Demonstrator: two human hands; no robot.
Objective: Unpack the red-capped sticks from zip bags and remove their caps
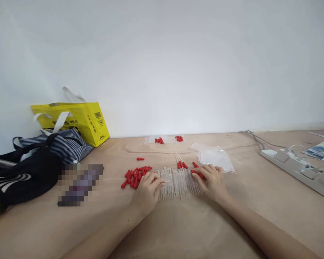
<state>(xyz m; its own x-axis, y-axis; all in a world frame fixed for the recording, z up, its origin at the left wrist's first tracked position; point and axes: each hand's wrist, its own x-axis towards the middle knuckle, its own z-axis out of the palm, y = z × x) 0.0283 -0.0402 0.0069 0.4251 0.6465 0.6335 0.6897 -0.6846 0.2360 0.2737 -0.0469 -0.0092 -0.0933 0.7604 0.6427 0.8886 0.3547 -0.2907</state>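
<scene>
A row of clear thin dropper tubes lies side by side on the table between my hands. My left hand is closed in a pinch at the row's left end, with what looks like one tube sticking out from its fingertips. Beside it is a pile of red rubber bulbs, partly hidden by that hand. My right hand curls its fingers over a few red bulbs at the row's right end, fingertips on them. Several droppers with red bulbs fitted lie just behind the row.
Clear plastic bags lie behind my right hand. Farther back, a flat bag holds tubes and red bulbs. One loose bulb lies apart. A yellow bag and black bag stand left; a power strip lies right.
</scene>
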